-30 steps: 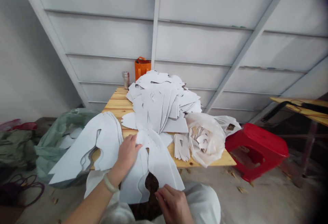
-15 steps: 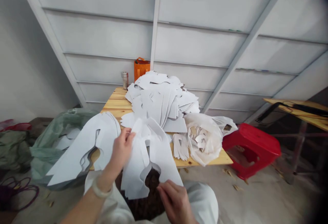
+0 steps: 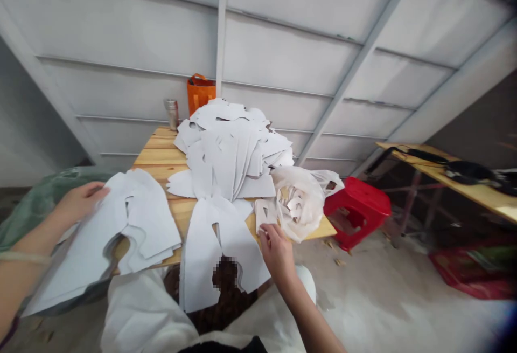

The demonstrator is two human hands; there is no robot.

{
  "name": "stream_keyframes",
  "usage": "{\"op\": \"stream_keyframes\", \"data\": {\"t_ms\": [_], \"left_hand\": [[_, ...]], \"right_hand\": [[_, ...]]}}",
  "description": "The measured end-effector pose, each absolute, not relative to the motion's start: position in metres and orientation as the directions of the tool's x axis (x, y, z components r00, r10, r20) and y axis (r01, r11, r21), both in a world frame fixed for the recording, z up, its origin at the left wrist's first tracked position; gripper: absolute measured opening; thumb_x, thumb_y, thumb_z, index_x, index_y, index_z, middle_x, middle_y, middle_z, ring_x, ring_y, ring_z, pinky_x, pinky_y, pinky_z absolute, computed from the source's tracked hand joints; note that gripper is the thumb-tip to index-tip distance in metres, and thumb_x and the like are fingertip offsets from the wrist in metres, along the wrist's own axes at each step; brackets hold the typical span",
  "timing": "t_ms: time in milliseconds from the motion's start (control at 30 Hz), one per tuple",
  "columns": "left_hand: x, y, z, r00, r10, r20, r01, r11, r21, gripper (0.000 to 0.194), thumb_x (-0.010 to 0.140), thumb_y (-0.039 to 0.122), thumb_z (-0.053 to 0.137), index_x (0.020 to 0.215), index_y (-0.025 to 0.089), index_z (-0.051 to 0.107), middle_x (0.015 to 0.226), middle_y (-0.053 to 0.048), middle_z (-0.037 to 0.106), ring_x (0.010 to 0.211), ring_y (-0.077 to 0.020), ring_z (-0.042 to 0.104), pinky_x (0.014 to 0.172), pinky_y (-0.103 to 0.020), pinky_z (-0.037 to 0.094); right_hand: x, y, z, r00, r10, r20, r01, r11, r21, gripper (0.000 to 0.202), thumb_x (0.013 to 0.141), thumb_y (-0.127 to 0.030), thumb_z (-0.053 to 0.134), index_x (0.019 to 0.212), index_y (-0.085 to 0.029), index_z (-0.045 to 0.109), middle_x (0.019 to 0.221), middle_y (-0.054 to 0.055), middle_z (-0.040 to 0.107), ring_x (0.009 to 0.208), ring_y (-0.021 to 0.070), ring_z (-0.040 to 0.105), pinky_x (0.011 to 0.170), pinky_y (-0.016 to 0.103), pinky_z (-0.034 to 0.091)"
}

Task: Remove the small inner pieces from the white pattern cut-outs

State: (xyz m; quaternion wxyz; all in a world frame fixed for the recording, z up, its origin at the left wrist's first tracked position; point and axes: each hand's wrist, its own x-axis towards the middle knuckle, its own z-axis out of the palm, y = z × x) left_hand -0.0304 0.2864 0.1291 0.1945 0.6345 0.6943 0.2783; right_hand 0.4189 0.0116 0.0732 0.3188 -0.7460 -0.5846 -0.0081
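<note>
At the left, my left hand [image 3: 86, 199] grips the upper left edge of a white cut-out sheet [image 3: 149, 191], on top of a stack at the table's edge. The sheet has a slit and a rounded opening. A similar stack of white sheets [image 3: 200, 253] lies before me, overhanging the table edge above my lap. My right hand [image 3: 278, 248] is closed, thumb and fingertips together at the near edge of a small pale cut-out [image 3: 265, 212]. This small piece lies beside a translucent plastic bag [image 3: 301, 180] of similar scraps.
A large heap of white sheets [image 3: 226, 148] covers the wooden table [image 3: 155, 151]. Behind it stand an orange bag [image 3: 201, 94] and a clear jar [image 3: 172, 115]. A green plastic bag [image 3: 44, 191] is at left, a red stool [image 3: 359, 207] at right, near another table [image 3: 420, 167].
My left hand has moved from the middle stack to the left one. My right hand has gone from the middle sheets' lower opening up to the small cut-outs. The view has turned right.
</note>
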Motion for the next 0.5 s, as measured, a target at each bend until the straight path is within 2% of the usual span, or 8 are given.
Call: {"op": "stream_keyframes", "data": {"t_ms": [100,167,267,400,500], "left_hand": [[-0.038,0.296,0.115,-0.11,0.992,0.063,0.823,0.055,0.566,0.037,0.075,0.058,0.055,0.093,0.028,0.066,0.077,0.008,0.071,0.083,-0.0187,0.062,0.075,-0.022,0.046],[-0.04,0.301,0.115,-0.11,0.991,0.078,0.847,0.052,0.53,0.039,0.075,0.06,0.054,0.096,0.03,0.066,0.083,0.008,0.073,0.088,-0.0197,0.062,0.081,-0.025,0.047],[-0.04,0.306,0.121,-0.083,0.993,0.08,0.818,0.022,0.574,0.04,0.075,0.057,0.057,0.103,0.032,0.069,0.086,0.01,0.073,0.087,-0.0184,0.063,0.082,-0.025,0.047],[-0.037,0.297,0.128,-0.054,0.999,0.003,0.625,0.031,0.78,0.045,0.071,0.046,0.064,0.11,0.024,0.071,0.088,0.007,0.076,0.085,-0.0175,0.064,0.075,-0.022,0.048],[-0.034,0.284,0.129,0.007,0.999,0.048,0.628,-0.042,0.777,0.045,0.071,0.045,0.068,0.107,0.019,0.072,0.091,0.003,0.078,0.087,-0.02,0.065,0.077,-0.024,0.05]], "right_hand": [[0.426,0.039,0.083,0.435,0.893,0.115,0.889,-0.406,-0.211,0.026,0.102,-0.018,0.046,0.113,-0.012,0.068,0.114,0.016,0.069,0.087,0.0223,0.07,0.075,0.031,0.051],[0.428,0.054,0.088,0.486,0.873,0.046,0.868,-0.476,-0.142,0.026,0.102,-0.017,0.046,0.111,-0.011,0.07,0.114,0.018,0.069,0.085,0.0224,0.07,0.073,0.031,0.05],[0.431,0.069,0.089,0.504,0.863,0.033,0.858,-0.496,-0.13,0.023,0.099,-0.02,0.052,0.108,-0.012,0.071,0.11,0.017,0.07,0.088,0.0237,0.07,0.074,0.031,0.048],[0.436,0.074,0.085,0.511,0.859,0.028,0.852,-0.502,-0.15,0.023,0.096,-0.023,0.056,0.106,-0.01,0.072,0.106,0.018,0.071,0.09,0.025,0.07,0.072,0.031,0.045],[0.442,0.074,0.082,0.495,0.868,0.033,0.857,-0.482,-0.184,0.024,0.097,-0.025,0.053,0.101,-0.01,0.072,0.103,0.017,0.072,0.089,0.0256,0.069,0.068,0.032,0.042]]}}
